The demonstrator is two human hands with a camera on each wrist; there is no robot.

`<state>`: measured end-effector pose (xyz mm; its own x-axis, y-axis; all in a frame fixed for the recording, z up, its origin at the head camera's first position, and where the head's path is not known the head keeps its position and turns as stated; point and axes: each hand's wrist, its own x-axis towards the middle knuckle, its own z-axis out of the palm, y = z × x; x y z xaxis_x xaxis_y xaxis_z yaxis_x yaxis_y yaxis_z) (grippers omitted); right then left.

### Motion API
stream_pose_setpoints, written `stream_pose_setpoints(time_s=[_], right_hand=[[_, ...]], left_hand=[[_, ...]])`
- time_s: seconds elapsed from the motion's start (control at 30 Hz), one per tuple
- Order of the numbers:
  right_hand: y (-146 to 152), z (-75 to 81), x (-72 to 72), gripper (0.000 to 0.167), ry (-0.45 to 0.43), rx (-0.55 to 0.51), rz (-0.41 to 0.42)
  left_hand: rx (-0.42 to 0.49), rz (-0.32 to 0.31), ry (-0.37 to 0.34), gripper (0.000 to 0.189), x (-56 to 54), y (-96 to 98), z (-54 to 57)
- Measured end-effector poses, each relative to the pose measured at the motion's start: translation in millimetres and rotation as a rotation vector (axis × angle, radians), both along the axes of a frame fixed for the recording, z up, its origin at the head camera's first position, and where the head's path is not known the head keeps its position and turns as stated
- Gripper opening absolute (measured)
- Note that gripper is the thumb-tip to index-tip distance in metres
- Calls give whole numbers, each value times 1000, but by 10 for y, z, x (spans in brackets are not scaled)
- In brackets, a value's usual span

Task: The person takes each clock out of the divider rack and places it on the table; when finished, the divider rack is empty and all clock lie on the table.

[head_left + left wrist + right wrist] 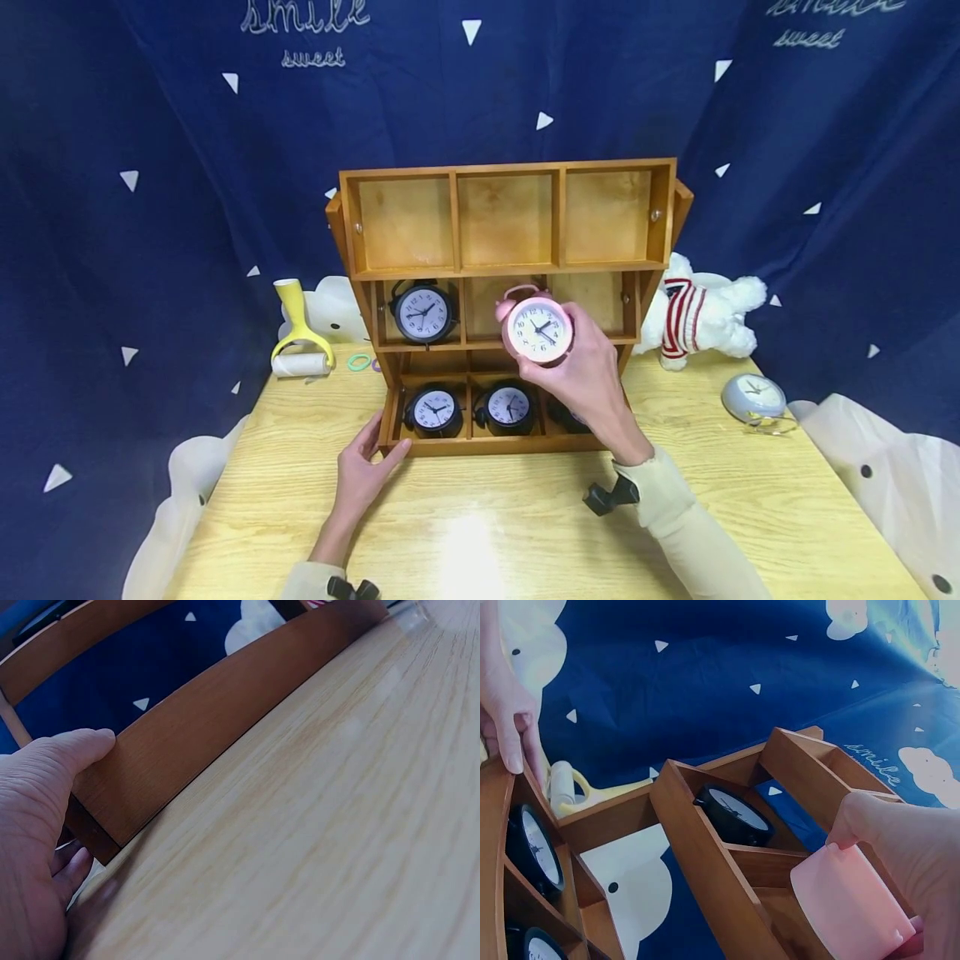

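My right hand (588, 367) grips a pink alarm clock (538, 330) by its side, dial facing me, in front of the middle row of a three-tier wooden shelf (510, 447). In the right wrist view the pink clock (851, 900) overlaps the middle compartment. My left hand (365, 467) holds the shelf's lower left corner, its thumb on the front board in the left wrist view. A black alarm clock (423, 313) sits in the middle row's left compartment. Two more black clocks stand in the bottom row, left (434, 410) and centre (507, 408); a dark clock at bottom right is partly hidden behind my right hand.
Left of the shelf lies a yellow-handled lint roller (300, 337) beside a green ring (359, 362). A white plush toy (708, 312) in a striped top lies at the right, with a blue-grey clock (753, 397) nearer on the table (465, 533). A blue curtain (510, 92) hangs behind.
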<state>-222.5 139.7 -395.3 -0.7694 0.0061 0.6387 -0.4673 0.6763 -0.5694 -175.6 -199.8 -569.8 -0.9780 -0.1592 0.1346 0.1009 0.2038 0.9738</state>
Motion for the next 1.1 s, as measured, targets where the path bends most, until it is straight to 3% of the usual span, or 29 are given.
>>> stream_pose_setpoints(time_s=[0.1,0.2,0.3,0.43,0.53,0.67,0.93,1.1], right_hand=[[55,-8,57,81,-23,-19,-11],[108,-29,105,84,-35,-28,-24],[175,-59,146,85,-38,-38,-34],[300,-110,201,85,-41,-48,-48],[415,-152,244,84,-10,-47,-60],[568,-214,300,84,63,-37,-67],[889,-346,414,85,135,-72,-103],[1056,-418,486,85,108,-96,-145]], left_hand=[[7,1,8,75,-60,-28,-125],[18,1,26,75,-80,-51,-166],[25,-1,51,74,-83,-68,-172],[21,1,21,75,-35,-47,-45],[13,-2,3,76,-31,-35,-56],[3,6,36,76,-64,-44,-208],[-17,9,52,78,-66,-43,-223],[-20,4,44,79,-68,-56,-216]])
